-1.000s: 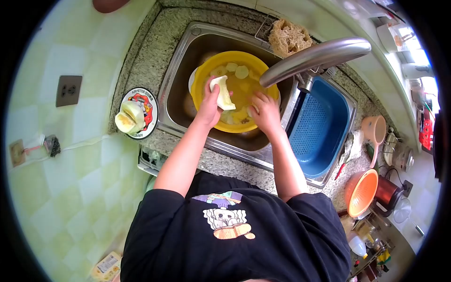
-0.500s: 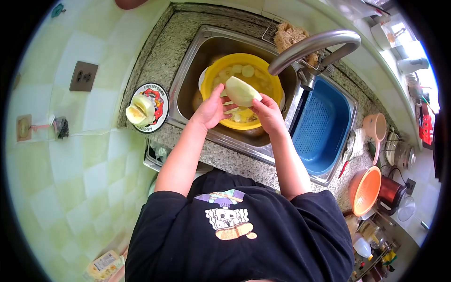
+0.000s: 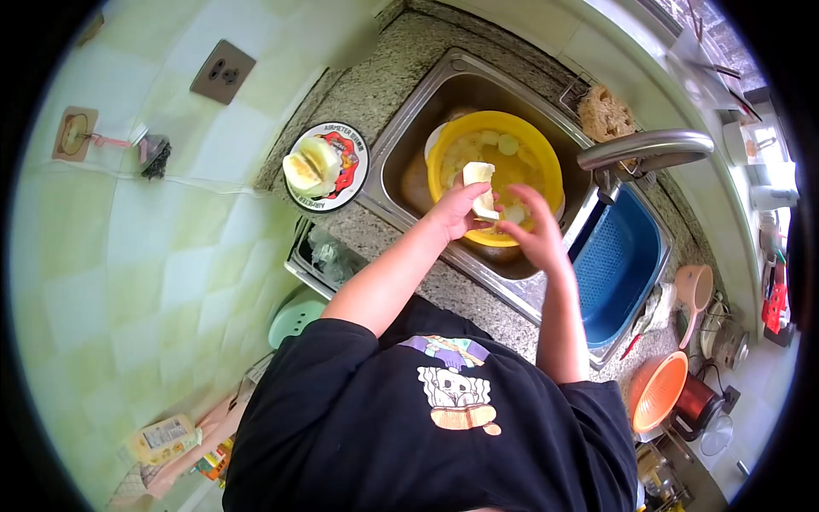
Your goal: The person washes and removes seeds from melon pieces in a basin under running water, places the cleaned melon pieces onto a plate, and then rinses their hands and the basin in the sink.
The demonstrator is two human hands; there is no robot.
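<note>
My left hand (image 3: 458, 210) holds a pale piece of melon (image 3: 482, 189) over the near side of a yellow basin (image 3: 554, 162). The piece stands on end, its hollowed side turned to the right. My right hand (image 3: 539, 232) is just to its right, fingers spread and curved, with nothing visible in it. The basin sits in the steel sink (image 3: 409, 175) and contains water with several pale pieces. On a round printed plate (image 3: 351, 175) left of the sink lies a larger cut melon (image 3: 312, 167).
The curved faucet (image 3: 648, 149) reaches over the sink's right part. A blue strainer basket (image 3: 618, 264) sits in the right basin. Farther right are a pink dipper (image 3: 693, 288), an orange colander (image 3: 658, 391) and a red kettle (image 3: 698, 405). A loofah (image 3: 605, 115) lies behind the sink.
The view has shifted, so the sink appears farther right. The melon piece has turned from lying across both hands to upright in my left hand. My right hand has let go of it.
</note>
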